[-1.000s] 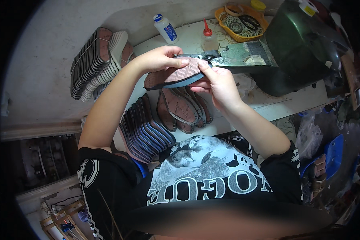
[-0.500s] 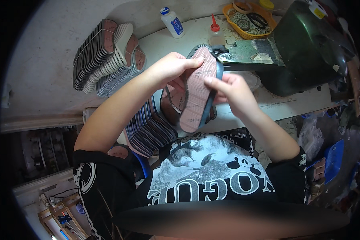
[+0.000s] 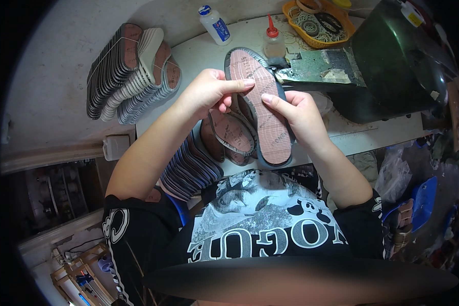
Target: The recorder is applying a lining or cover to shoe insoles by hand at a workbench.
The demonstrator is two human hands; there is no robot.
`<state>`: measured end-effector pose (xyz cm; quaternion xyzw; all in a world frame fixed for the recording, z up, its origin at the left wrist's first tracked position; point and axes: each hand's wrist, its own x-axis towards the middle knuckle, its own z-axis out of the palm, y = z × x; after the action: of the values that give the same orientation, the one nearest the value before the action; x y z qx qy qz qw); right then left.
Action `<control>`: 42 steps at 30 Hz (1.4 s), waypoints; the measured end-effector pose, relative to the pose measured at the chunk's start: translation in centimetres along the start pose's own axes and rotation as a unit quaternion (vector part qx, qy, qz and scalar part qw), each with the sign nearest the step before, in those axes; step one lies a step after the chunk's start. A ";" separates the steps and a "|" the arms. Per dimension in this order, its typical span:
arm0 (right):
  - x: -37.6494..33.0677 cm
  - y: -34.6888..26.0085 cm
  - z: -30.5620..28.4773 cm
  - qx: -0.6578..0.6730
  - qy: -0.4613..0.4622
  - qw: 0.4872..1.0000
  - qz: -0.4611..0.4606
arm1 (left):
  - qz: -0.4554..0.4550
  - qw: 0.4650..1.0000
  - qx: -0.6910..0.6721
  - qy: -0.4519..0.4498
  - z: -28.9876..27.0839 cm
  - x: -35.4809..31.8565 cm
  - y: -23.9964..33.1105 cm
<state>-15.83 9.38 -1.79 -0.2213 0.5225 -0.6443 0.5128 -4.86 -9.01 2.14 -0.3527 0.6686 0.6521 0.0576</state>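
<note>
The right hand (image 3: 302, 116) pinches a long, pink-striped, dark-edged shoe sole (image 3: 271, 125) above the white table (image 3: 191, 57), thumb on its face. The left hand (image 3: 209, 93) places its thumb there, fingers curled; whether it pinches cannot be determined.

Lighting the pink sole (image 3: 264, 109) and white tabletop (image 3: 387, 128) brightly and coolly, seemingly from above; sinking into shadow in the recess (image 3: 56, 196) at left. Glinting off the glossy dark green housing (image 3: 392, 61). Bowing straight edges toward a black fisheye rim. Smearing into blur along the bottom.
</note>
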 end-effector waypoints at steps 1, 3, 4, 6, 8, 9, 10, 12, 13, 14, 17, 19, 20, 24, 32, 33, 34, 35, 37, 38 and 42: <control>0.0 0.1 0.0 0.005 0.005 1.000 0.000 | -0.001 1.000 0.000 0.003 0.0 0.1 -0.1; -0.6 0.3 -0.3 0.015 0.017 1.000 0.000 | 0.009 0.999 -0.018 0.028 0.0 0.3 -0.2; -1.4 0.4 -0.4 0.001 0.015 1.000 0.014 | 0.009 0.999 -0.019 0.031 -0.2 0.3 -0.2; -3.6 0.3 -0.9 0.009 -0.031 0.996 0.078 | 0.016 0.999 -0.032 0.034 -0.3 0.3 0.1; -5.1 0.3 -0.8 0.000 -0.057 0.982 0.182 | 0.006 0.999 -0.034 0.038 -0.5 0.5 0.5; -5.0 0.4 -0.7 0.000 -0.053 0.981 0.184 | -0.002 0.998 -0.036 0.046 -0.7 0.6 0.7; -5.0 0.4 -0.5 0.030 -0.036 0.986 0.157 | -0.002 0.998 -0.038 0.050 -0.7 0.6 1.0; -5.0 0.5 0.4 0.080 -0.001 0.991 0.106 | -0.003 0.999 -0.031 0.042 -1.1 1.2 1.2; -4.7 0.9 0.6 0.080 0.000 0.991 0.108 | -0.004 0.999 -0.024 0.037 -1.4 1.6 1.1; -4.4 1.4 0.7 0.091 0.013 0.992 0.090 | 0.007 0.999 -0.009 0.035 -1.6 2.0 1.1; -3.9 1.1 1.8 0.103 0.037 0.992 0.060 | -0.004 0.999 0.034 0.021 -2.5 2.9 2.0; -3.5 0.7 2.3 0.134 0.052 0.988 0.049 | -0.005 0.995 0.101 0.001 -3.3 3.5 2.8; -3.4 0.6 2.3 0.133 0.056 0.988 0.050 | -0.015 0.987 0.159 -0.004 -3.7 3.9 3.4; -2.3 -0.1 2.6 0.182 0.063 0.981 0.030 | 0.175 0.881 0.426 0.107 -4.7 5.8 3.8; -1.4 -0.5 2.9 0.206 0.052 0.977 0.033 | 0.393 0.737 0.477 -0.276 -1.9 8.7 8.0; -1.4 -0.8 3.0 0.207 0.055 0.976 0.033 | 0.328 0.768 0.456 -0.306 -1.8 9.0 8.2; -1.4 -1.1 3.1 0.232 0.053 0.970 0.037 | 0.262 0.794 0.434 -0.335 -1.7 9.3 8.2; -1.4 -1.4 3.2 0.257 0.052 0.964 0.041 | 0.263 0.793 0.434 -0.338 -1.7 9.5 8.3; -1.7 -1.7 3.5 0.238 0.047 0.969 0.054 | 0.211 0.819 0.397 -0.356 -1.8 9.5 8.2; -1.9 -1.8 3.7 0.217 0.038 0.973 0.067 | 0.207 0.820 0.398 -0.357 -1.8 9.3 8.2; -2.0 -1.3 4.0 0.207 0.022 0.975 0.073 | 0.150 0.838 0.388 -0.353 -2.1 8.5 8.9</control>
<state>-12.41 9.30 1.32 -0.0577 0.4038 -0.7039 0.5815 -15.20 -15.21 5.28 0.0573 0.8458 0.4199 0.3239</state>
